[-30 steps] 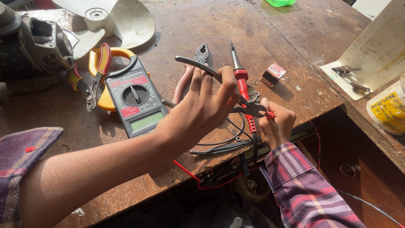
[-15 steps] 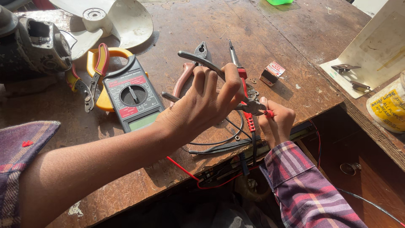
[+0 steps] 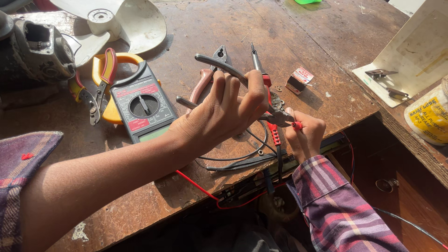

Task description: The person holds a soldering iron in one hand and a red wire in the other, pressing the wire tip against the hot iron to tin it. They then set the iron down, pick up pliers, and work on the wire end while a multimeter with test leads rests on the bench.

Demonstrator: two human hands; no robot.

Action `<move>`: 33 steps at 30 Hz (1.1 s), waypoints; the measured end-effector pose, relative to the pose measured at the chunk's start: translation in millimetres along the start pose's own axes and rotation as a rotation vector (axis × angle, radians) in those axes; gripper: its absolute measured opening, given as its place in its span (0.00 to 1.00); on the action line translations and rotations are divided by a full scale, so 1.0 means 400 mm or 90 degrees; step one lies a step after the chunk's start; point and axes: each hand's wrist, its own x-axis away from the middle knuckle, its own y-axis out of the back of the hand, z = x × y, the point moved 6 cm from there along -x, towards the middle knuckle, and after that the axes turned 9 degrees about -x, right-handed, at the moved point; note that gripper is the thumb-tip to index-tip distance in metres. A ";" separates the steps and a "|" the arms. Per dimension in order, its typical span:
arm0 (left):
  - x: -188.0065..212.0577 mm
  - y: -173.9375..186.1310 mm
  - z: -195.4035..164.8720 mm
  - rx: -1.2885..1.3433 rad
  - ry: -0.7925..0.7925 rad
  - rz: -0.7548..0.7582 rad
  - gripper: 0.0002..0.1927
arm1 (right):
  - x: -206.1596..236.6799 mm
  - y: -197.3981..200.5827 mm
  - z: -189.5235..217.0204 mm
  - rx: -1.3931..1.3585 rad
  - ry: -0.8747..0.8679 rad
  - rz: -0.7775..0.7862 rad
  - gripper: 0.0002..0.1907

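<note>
Right hand [image 3: 305,135] clenched on a red wire end [image 3: 297,125], held steady at the plier tips | left hand [image 3: 224,114] gripping grey pliers [image 3: 219,63] squeezed onto it | red probe [image 3: 266,79] just behind fingers | clamp meter [image 3: 140,100] beyond the left wrist | fan blade [image 3: 135,21] farthest.

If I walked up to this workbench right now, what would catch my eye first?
Probably the two hands meeting at the near edge of the wooden bench: the left hand grips grey-handled pliers, their tip meeting a small red wire end pinched by the right hand. Just left of them lies a dark clamp meter with yellow jaws, and a white fan blade sits at the far left corner.
</note>
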 end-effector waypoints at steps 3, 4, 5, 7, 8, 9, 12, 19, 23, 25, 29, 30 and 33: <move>-0.002 0.000 0.006 0.025 0.048 -0.045 0.19 | -0.001 -0.002 -0.008 0.016 0.028 0.001 0.21; -0.003 0.001 0.012 0.032 0.069 -0.063 0.16 | -0.002 -0.002 -0.010 0.011 0.033 0.004 0.21; -0.005 0.000 0.010 0.037 0.067 -0.068 0.16 | -0.001 -0.002 -0.011 0.006 0.038 0.006 0.20; -0.008 0.001 0.009 0.046 0.062 -0.079 0.15 | -0.001 -0.002 -0.013 0.006 0.036 0.003 0.21; -0.010 -0.002 0.008 0.062 0.064 -0.070 0.15 | -0.001 -0.001 -0.014 0.012 0.029 -0.002 0.22; -0.011 -0.003 0.009 0.078 0.066 -0.062 0.16 | 0.000 0.000 -0.013 0.017 0.021 -0.007 0.23; -0.014 -0.007 0.006 0.137 0.073 -0.027 0.17 | 0.002 -0.001 0.001 0.021 0.038 -0.009 0.23; -0.019 -0.025 -0.005 0.189 0.091 0.024 0.17 | -0.003 -0.001 -0.001 -0.010 -0.018 -0.018 0.24; -0.014 -0.043 -0.018 0.181 0.087 0.036 0.16 | -0.013 -0.007 -0.006 0.007 0.012 -0.027 0.23; -0.011 -0.046 -0.020 0.186 0.101 0.037 0.18 | -0.012 -0.007 -0.015 0.007 0.013 -0.027 0.23; -0.007 -0.044 -0.022 0.196 0.084 0.044 0.17 | -0.011 -0.008 -0.018 0.010 0.014 -0.023 0.23; -0.010 -0.039 -0.018 0.196 0.086 0.039 0.16 | -0.012 -0.011 -0.016 0.017 0.019 -0.022 0.23; -0.016 -0.029 -0.008 0.195 0.090 0.038 0.18 | -0.011 -0.010 -0.008 0.001 0.017 -0.021 0.23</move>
